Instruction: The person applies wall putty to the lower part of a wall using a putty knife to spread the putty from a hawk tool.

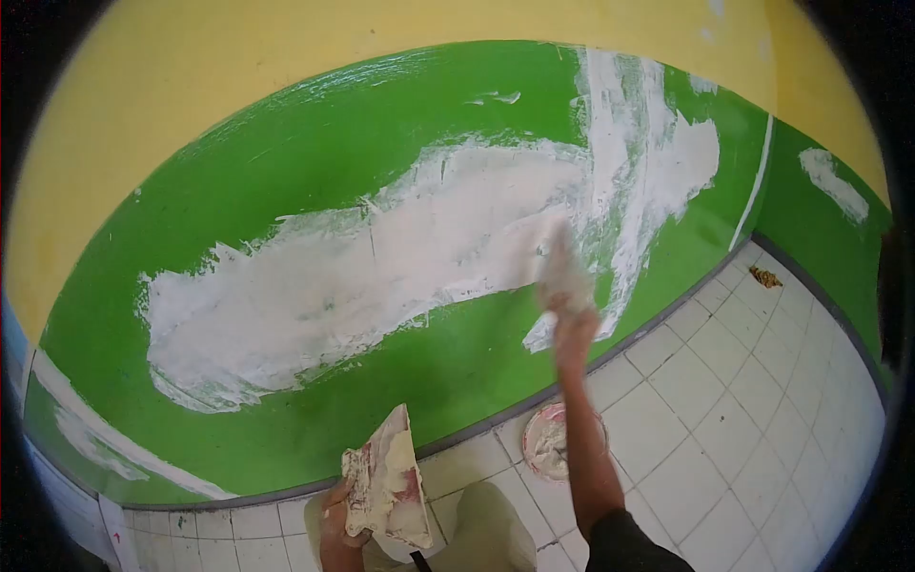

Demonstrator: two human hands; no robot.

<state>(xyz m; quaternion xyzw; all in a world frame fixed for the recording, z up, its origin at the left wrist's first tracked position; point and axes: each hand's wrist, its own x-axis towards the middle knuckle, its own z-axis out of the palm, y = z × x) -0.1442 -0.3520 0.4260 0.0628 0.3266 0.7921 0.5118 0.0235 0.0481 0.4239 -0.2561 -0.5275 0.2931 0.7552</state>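
My left hand [335, 515], low in the head view, is closed on a flat putty board [393, 477] caked with off-white putty. Out in front, my right hand [575, 336] grips a putty knife [564, 272], which is smeared by motion. Its blade is at the wall, over the right end of a broad white putty patch [381, 253]. The patch spreads across the green wall [229, 200], with rough edges. More streaks of putty [634, 143] run upward at the right.
A round tub of putty [541, 448] stands on the white tiled floor [686, 429], partly behind my right forearm. Yellow paint [286, 38] covers the upper wall. Brown debris [764, 276] lies near the corner at right. My knees [496, 524] show below.
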